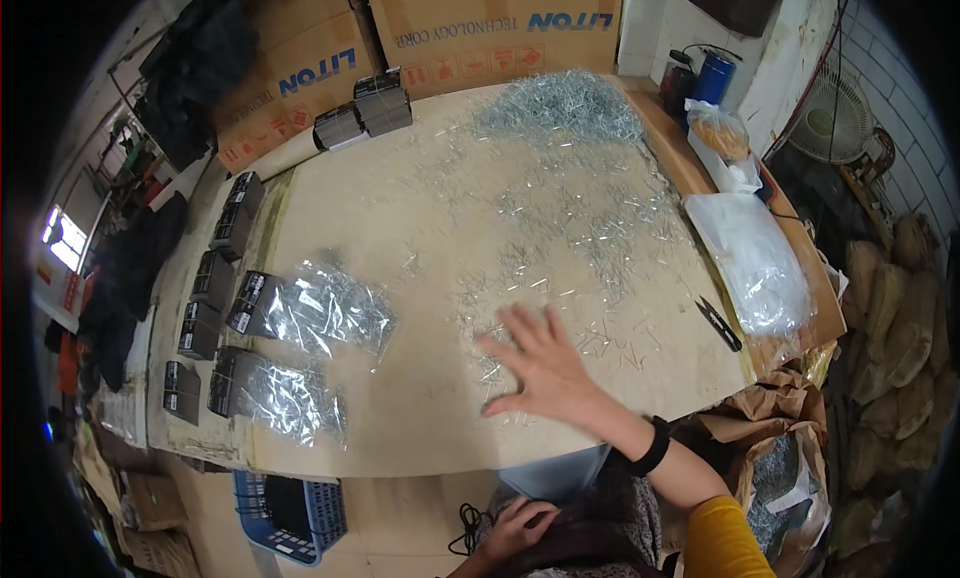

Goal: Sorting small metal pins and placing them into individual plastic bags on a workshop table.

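My right hand (540, 366) is spread flat just over the near middle of the table, its fingers apart. Small thin metal pins (618, 346) lie scattered around and beyond its fingertips. Further back they thicken into a large heap (560, 110) of the same silvery pieces. Below the table's front edge, my left hand (518, 530) rests on my lap with its fingers loosely bent and nothing visible in them. To the left lie two clear plastic bags (335, 313) of pins, next to stacks of dark cards (252, 303).
More dark card stacks (236, 216) line the table's left side. Black snips (718, 325) and a clear plastic bag (752, 263) lie at the right edge. Large cardboard boxes (490, 23) stand behind. A blue basket (290, 518) and a brown paper sack (790, 408) stand below.
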{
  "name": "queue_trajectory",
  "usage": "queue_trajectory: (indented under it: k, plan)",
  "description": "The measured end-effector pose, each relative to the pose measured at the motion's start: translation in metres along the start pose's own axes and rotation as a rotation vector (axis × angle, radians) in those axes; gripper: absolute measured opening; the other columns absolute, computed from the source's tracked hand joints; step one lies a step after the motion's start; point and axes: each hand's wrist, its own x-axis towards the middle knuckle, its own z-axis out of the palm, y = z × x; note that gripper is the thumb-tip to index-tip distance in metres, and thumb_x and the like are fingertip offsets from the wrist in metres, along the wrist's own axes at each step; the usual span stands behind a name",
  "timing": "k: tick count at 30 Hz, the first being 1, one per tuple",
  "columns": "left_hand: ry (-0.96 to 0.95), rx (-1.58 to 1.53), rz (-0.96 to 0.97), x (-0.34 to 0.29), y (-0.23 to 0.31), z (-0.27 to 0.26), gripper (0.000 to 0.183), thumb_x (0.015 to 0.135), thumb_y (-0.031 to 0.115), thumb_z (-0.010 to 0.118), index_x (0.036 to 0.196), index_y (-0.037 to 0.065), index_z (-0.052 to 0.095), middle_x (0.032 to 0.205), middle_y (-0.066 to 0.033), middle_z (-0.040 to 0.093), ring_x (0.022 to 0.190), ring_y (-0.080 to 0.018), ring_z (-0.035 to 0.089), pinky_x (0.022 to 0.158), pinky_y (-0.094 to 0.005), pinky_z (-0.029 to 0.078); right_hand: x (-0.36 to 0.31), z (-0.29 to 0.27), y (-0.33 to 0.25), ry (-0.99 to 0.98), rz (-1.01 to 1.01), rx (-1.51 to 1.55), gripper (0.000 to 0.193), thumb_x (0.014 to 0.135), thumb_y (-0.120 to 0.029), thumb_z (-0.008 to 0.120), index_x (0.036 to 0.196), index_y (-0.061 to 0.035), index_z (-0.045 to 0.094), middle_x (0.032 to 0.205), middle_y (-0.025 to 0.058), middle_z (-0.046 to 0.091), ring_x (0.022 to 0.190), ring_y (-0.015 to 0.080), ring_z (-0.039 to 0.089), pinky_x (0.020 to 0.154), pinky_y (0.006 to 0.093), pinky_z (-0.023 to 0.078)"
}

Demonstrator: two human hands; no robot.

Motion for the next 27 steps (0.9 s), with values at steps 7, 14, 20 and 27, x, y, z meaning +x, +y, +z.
queue_trajectory:
  k: [7, 14, 20, 27]
  plan:
    - [0.066, -0.113, -0.092, -0.006, -0.004, 0.006, 0.015, 0.074, 0.004, 0.079, 0.086, 0.007, 0.07, 0.09, 0.0002, 0.066, 0.076, -0.0183, 0.061, 0.068, -0.0283, 0.052, -0.042, -0.008, -0.002, 0.001, 0.0, 0.17, 0.036, 0.083, -0.026, 0.072, 0.116, -0.013, 0.067, 0.133, 0.0098, 0.055, 0.128, 0.0303, 0.047, 0.107, 0.045, 0.038]
    - [0.019, -0.013, -0.065, 0.0, 0.005, 0.001, 0.017, 0.072, 0.004, 0.082, 0.085, 0.008, 0.072, 0.084, -0.0019, 0.07, 0.074, -0.0197, 0.064, 0.069, -0.031, 0.053, -0.084, -0.038, 0.021, 0.083, 0.204, 0.668, 0.033, 0.084, 0.01, 0.054, 0.111, -0.0024, 0.067, 0.119, 0.0146, 0.065, 0.116, 0.032, 0.058, 0.101, 0.0365, 0.045]
    - [0.048, -0.16, -0.188, -0.001, 0.007, 0.002, 0.016, 0.075, 0.006, 0.08, 0.089, 0.008, 0.071, 0.086, -0.0047, 0.068, 0.073, -0.0229, 0.064, 0.068, -0.0328, 0.054, -0.078, -0.032, -0.029, 0.12, 0.248, 0.354, 0.034, 0.089, -0.009, 0.057, 0.122, -0.0085, 0.064, 0.133, 0.0151, 0.057, 0.129, 0.0336, 0.048, 0.109, 0.0461, 0.036]
    - [-0.001, -0.152, -0.225, -0.002, 0.008, 0.002, 0.019, 0.075, 0.009, 0.082, 0.09, 0.007, 0.071, 0.09, -0.0122, 0.065, 0.078, -0.0264, 0.066, 0.071, -0.0339, 0.055, -0.069, 0.013, -0.057, 0.132, 0.163, -0.101, 0.042, 0.086, -0.032, 0.065, 0.123, -0.0125, 0.062, 0.137, 0.0147, 0.052, 0.131, 0.0324, 0.045, 0.109, 0.051, 0.034]
